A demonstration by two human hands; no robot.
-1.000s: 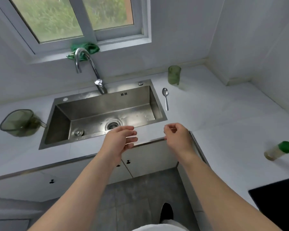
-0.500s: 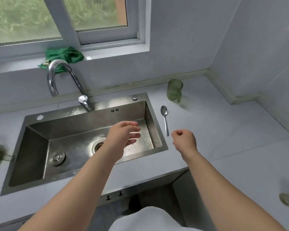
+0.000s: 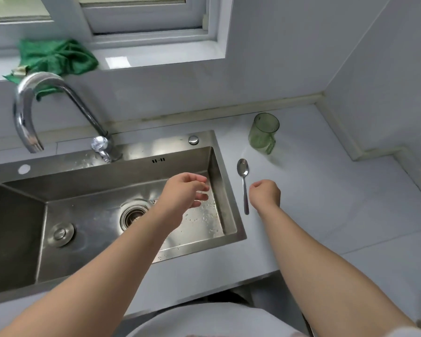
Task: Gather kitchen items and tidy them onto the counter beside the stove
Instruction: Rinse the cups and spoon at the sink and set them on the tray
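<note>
- Head cam: spoon (image 3: 244, 184) lies flat on the white counter (image 3: 326, 203), just right of the sink (image 3: 225, 190) rim, bowl end far, handle pointing near.
- Green see-through cup (image 3: 263, 133) stands upright far-right of the spoon, apart from it, handle on its near side.
- right hand (image 3: 265, 193) hangs just right of the spoon handle, fingers curled into a loose fist w/ nothing in it; can't tell if it touches the counter.
- left hand (image 3: 181, 193) is over the sink's right part, fingers loose and spread, released, holding nothing.
- Around: curved faucet (image 3: 39, 77) at sink's far-left edge, green cloth (image 3: 56, 57) on the window sill (image 3: 156, 54) behind it, drain strainer (image 3: 133, 215) and round plug (image 3: 60, 233) in the wet basin.
- Nothing btwn right hand and spoon; sink rim is the only edge close by, on the spoon's left.
- Room: bare counter right of and nearer than the spoon; wall corner and a stepped ledge close it off far-right.
- Vs 0.5 s ago: both hands are further out; right hand was short of the handle's near end, now alongside it. Spoon and cup haven't moved. Fist shape same.
</note>
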